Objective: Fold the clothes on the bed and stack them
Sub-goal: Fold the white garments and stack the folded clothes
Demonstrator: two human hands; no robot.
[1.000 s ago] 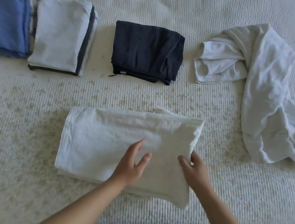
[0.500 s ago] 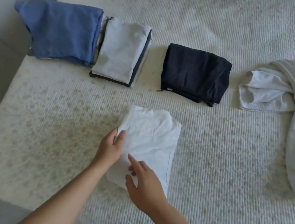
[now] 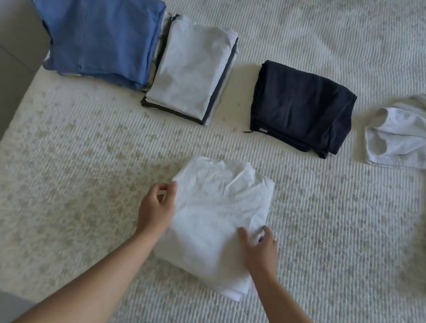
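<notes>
**White garment now halved into a compact packet**

Folded in half since a second ago: white cotton garment (image 3: 216,215), formerly a wide rectangle, now a narrow packet on the cream textured bedspread (image 3: 330,243), lying between both hands. Left hand (image 3: 156,208) pinching the packet's left edge, fingers curled. Right hand (image 3: 258,250) curled on its lower right edge; real hold or mere touch, cannot tell. Probably ready for stacking.

Beyond the fingers, counted: one folded blue garment (image 3: 99,32), one grey-and-dark folded stack (image 3: 191,67), one folded navy garment (image 3: 302,105). Right of the grip: one unfolded white heap (image 3: 414,132), still awaiting folding.
</notes>
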